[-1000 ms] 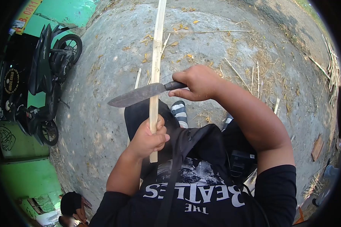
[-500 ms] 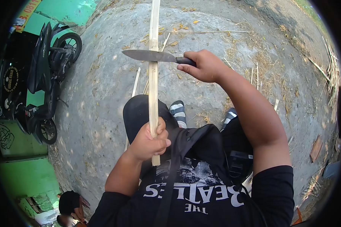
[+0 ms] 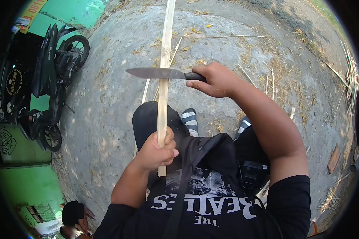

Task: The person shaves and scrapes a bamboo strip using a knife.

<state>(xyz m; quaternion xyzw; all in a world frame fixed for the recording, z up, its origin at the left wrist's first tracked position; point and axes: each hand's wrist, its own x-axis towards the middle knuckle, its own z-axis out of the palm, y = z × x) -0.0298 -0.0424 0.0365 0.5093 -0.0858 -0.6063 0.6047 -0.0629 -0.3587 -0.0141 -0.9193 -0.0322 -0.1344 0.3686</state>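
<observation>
A long pale bamboo strip [image 3: 162, 105] runs upright through the view, past the top edge. My left hand [image 3: 157, 150] is closed around it near its lower end, in front of my body. In my right hand [image 3: 212, 79] is the dark handle of a knife [image 3: 153, 73], fingers wrapped round it. The broad blade lies crosswise over the strip, well above my left hand, with its tip pointing left. Where the blade crosses, it covers a short piece of the strip; how deep the edge bites, I cannot tell.
Thin bamboo slivers [image 3: 272, 83] and dry leaves are scattered on the concrete ground [image 3: 99, 131]. A motorbike [image 3: 54, 79] is parked at the left by a green wall [image 3: 26, 185]. Another person [image 3: 73, 215] is at the lower left. A pile of strips [image 3: 352, 73] lies far right.
My right hand has brought the knife down along the strip, closer to my left hand. The strip's upper end leans slightly more to the right; my left hand keeps its grip.
</observation>
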